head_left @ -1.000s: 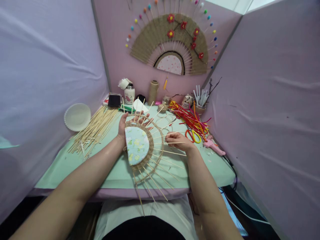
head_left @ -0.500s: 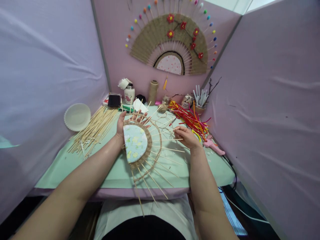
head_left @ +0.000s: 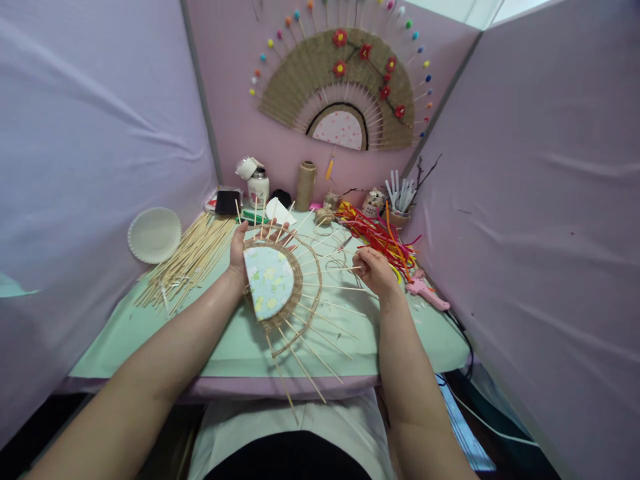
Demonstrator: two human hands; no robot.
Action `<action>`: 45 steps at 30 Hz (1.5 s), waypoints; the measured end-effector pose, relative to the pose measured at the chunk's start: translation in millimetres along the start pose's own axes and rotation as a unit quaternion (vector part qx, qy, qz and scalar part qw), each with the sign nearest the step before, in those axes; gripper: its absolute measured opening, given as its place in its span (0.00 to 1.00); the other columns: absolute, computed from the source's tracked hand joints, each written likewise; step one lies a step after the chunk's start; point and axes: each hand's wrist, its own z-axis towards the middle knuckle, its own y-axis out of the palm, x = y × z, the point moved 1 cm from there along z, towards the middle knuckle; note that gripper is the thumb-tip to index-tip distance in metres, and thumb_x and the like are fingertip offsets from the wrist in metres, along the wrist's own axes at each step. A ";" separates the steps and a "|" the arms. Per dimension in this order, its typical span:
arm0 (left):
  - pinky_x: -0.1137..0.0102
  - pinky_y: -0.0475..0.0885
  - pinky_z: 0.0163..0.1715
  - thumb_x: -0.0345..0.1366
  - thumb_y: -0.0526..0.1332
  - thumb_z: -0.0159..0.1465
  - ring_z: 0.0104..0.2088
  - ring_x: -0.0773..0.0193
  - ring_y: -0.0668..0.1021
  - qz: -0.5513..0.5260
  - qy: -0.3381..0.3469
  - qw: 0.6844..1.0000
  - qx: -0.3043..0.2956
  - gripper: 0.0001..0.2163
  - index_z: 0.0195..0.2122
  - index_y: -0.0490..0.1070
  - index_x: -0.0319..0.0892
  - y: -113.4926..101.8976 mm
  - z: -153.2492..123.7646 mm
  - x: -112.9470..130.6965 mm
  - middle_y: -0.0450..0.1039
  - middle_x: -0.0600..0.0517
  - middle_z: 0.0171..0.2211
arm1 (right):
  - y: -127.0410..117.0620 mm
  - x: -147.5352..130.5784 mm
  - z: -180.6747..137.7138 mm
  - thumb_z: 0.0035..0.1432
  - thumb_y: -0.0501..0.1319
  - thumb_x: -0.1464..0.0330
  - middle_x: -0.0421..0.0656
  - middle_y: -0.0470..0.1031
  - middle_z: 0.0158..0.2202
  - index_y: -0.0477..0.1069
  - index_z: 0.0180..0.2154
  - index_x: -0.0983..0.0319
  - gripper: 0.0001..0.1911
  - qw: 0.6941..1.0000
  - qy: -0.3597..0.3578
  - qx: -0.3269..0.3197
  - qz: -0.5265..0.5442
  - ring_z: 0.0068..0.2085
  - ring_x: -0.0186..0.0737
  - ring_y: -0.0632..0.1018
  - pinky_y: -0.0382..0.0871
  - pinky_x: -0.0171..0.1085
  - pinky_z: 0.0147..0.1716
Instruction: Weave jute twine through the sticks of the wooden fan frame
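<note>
A half-round fan frame (head_left: 271,283) of thin wooden sticks is tilted above the table, its centre covered in pale blue flowered cloth. Brown twine is woven around the cloth, with a second twine arc (head_left: 321,280) further out across the sticks. My left hand (head_left: 239,250) grips the frame at its upper left, thumb by the straight edge and fingers spread behind the sticks. At the stick tips on the right, my right hand (head_left: 374,270) is pinched closed on thin twine (head_left: 344,261); its fingertips are partly hidden. The twine ball (head_left: 324,216) lies behind the frame.
Loose sticks (head_left: 185,263) and a white plate (head_left: 155,235) lie left. Red and orange pipe cleaners (head_left: 375,233), a pink glue gun (head_left: 426,292) and a pot of glue sticks (head_left: 399,217) are at right. A finished fan (head_left: 300,73) hangs on the back wall.
The frame has turned slightly counter-clockwise, its lower sticks swinging right and up. My right hand has shifted slightly right and down at the stick tips. My left hand keeps its hold.
</note>
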 end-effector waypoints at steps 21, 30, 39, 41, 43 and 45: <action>0.50 0.71 0.51 0.51 0.54 0.60 0.54 0.44 0.75 -0.021 0.002 1.000 0.010 0.26 0.54 0.68 0.40 5.0 -1.5 -5.8 0.75 0.39 0.50 | 29.5 16.3 -10.3 0.46 0.70 0.67 0.45 0.78 0.43 0.76 0.41 0.62 0.18 0.967 0.140 -0.204 -0.058 0.45 0.39 0.77 0.68 0.38 0.48; 0.51 0.72 0.49 0.50 0.54 0.61 0.51 0.46 0.77 -0.024 -0.017 0.999 0.023 0.25 0.53 0.68 0.39 2.0 0.3 -11.2 0.76 0.39 0.48 | 46.1 17.8 -9.3 0.56 0.59 0.57 0.52 0.77 0.47 0.72 0.45 0.64 0.20 0.949 0.196 -0.202 0.141 0.46 0.45 0.77 0.68 0.46 0.50; 0.50 0.72 0.47 0.45 0.55 0.61 0.44 0.45 0.81 -0.008 -0.063 0.996 0.061 0.19 0.46 0.72 0.38 0.0 3.8 -28.4 0.80 0.40 0.40 | 48.7 25.6 -16.4 0.56 0.54 0.43 0.52 0.74 0.49 0.59 0.57 0.58 0.35 0.914 0.251 -0.267 0.175 0.46 0.49 0.78 0.71 0.51 0.43; 0.51 0.73 0.46 0.43 0.55 0.61 0.42 0.45 0.81 0.018 -0.080 0.993 0.086 0.18 0.45 0.73 0.37 -2.1 7.1 -28.4 0.80 0.40 0.36 | 48.3 26.4 -16.6 0.59 0.55 0.49 0.49 0.75 0.48 0.59 0.57 0.57 0.30 0.917 0.258 -0.253 0.172 0.44 0.47 0.78 0.72 0.50 0.42; 0.52 0.74 0.45 0.44 0.55 0.61 0.39 0.45 0.82 0.049 -0.090 0.989 0.108 0.18 0.43 0.74 0.36 -5.1 11.0 -25.2 0.80 0.40 0.33 | 47.8 26.1 -15.2 0.59 0.55 0.54 0.47 0.76 0.46 0.61 0.57 0.56 0.26 0.919 0.257 -0.241 0.178 0.42 0.45 0.78 0.72 0.48 0.42; 0.52 0.75 0.43 0.49 0.54 0.62 0.38 0.45 0.82 0.078 -0.099 0.987 0.095 0.22 0.43 0.74 0.35 -7.9 14.1 -20.0 0.80 0.39 0.33 | 45.9 24.0 -12.4 0.58 0.57 0.57 0.44 0.76 0.46 0.63 0.55 0.56 0.25 0.921 0.245 -0.235 0.190 0.42 0.44 0.78 0.73 0.47 0.42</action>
